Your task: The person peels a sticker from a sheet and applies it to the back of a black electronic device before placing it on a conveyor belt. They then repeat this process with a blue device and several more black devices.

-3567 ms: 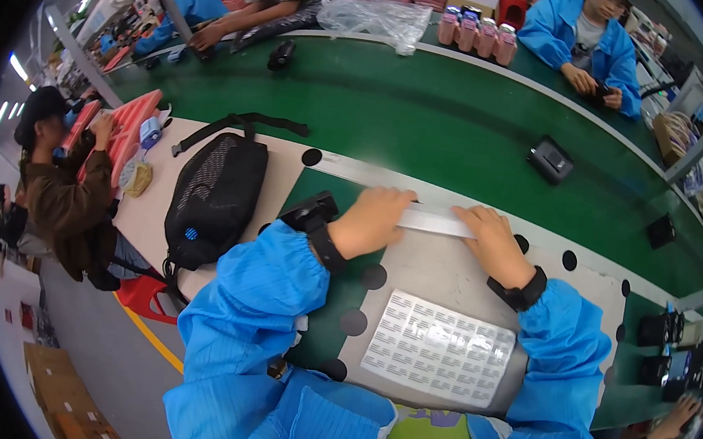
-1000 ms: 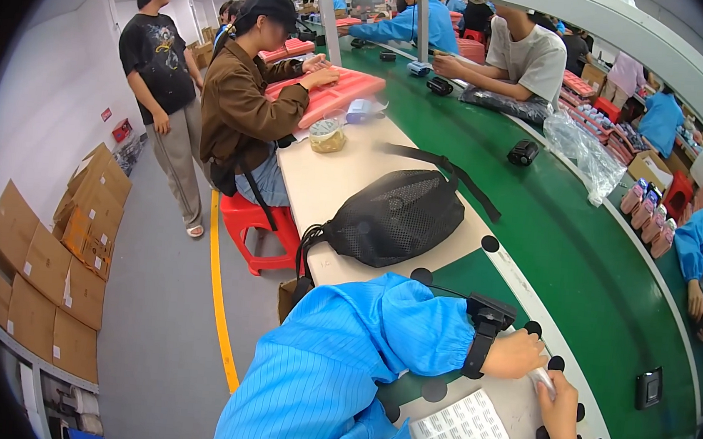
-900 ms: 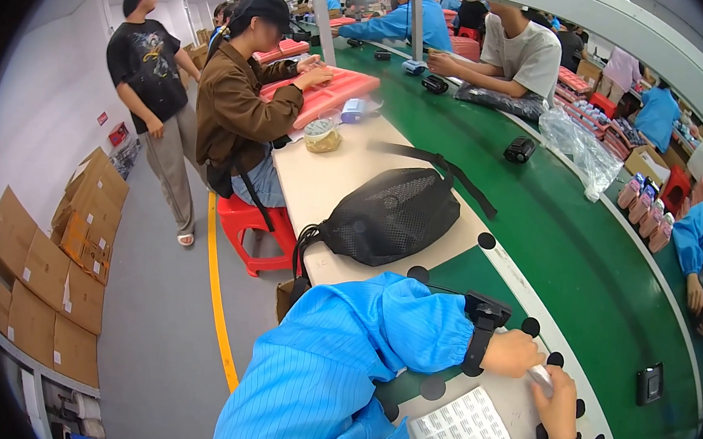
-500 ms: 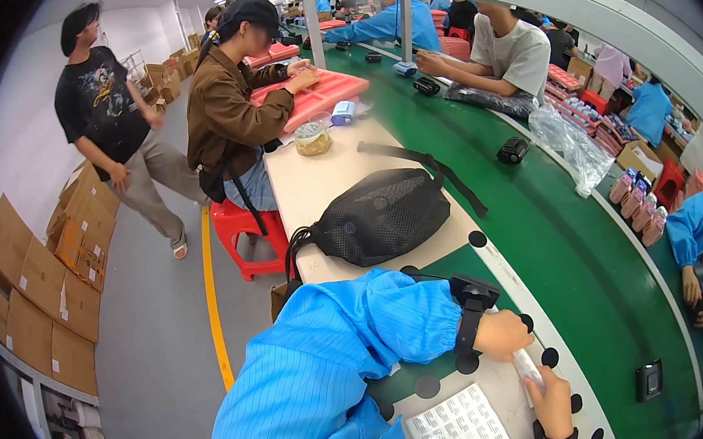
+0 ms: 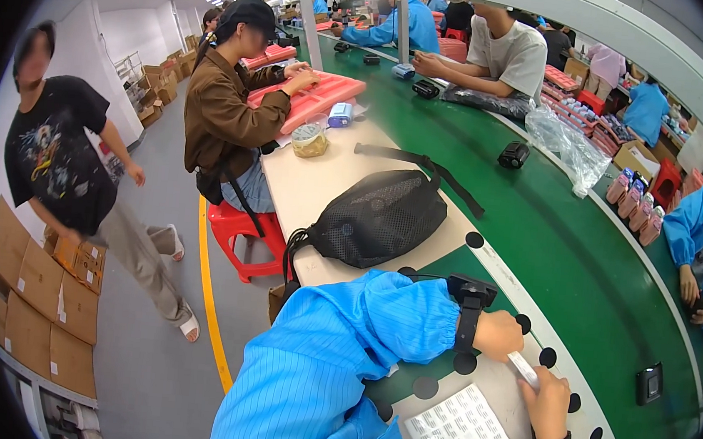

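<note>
A slim white piece (image 5: 524, 369), its kind too small to make out, spans the gap between my two hands. My left hand (image 5: 499, 334) is closed at its upper end, with the fingertips mostly hidden. Thumb and fingers of my right hand (image 5: 548, 406) pinch the lower end. Just below them on the table lies a white sheet of small printed labels (image 5: 465, 434), with a glossy surface. A black device is strapped to my left wrist, and a black band circles my right one.
A black mesh bag (image 5: 385, 218) lies on the beige table beyond my left arm. To the right runs a green conveyor belt (image 5: 565, 263) carrying black devices (image 5: 649, 383). A seated co-worker handles a pink tray (image 5: 320, 100); another person (image 5: 65, 153) walks past stacked cartons (image 5: 34, 309).
My hands stay nearly in place, with the white piece shifted and tilted slightly between them. The walking person has moved left and nearer.
</note>
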### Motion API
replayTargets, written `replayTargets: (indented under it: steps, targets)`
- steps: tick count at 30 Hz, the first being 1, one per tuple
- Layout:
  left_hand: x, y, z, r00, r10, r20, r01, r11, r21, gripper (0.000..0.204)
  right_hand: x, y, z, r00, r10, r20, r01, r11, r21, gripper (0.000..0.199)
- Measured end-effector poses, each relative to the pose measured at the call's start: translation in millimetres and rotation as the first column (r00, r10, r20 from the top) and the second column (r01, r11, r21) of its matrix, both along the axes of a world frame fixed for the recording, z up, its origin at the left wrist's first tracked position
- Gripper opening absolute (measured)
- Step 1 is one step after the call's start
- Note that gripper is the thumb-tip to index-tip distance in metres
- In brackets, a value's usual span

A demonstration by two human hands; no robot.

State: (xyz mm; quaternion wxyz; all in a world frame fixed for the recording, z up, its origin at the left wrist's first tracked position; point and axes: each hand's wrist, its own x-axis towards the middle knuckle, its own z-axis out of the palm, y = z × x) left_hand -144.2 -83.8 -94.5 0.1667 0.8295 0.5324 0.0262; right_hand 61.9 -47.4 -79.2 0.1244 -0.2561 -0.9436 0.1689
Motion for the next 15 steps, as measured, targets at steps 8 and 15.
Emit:
replayTargets:
  steps: [8,15]
  targets:
    - [28.3,18.1,-17.2,0.928,-0.162,0.336,0.077,0.965,0.252,0.015,12.2,11.3,-10.0,0.994,-0.057,-0.098,0.052,0.997,-0.06,0.012]
    - [-0.2,67.9,9.6,0.971,-0.115,0.21,0.144,0.981,-0.13,0.017,19.2,69.3,-2.3,0.979,-0.136,-0.149,0.083,0.946,-0.313,0.014]
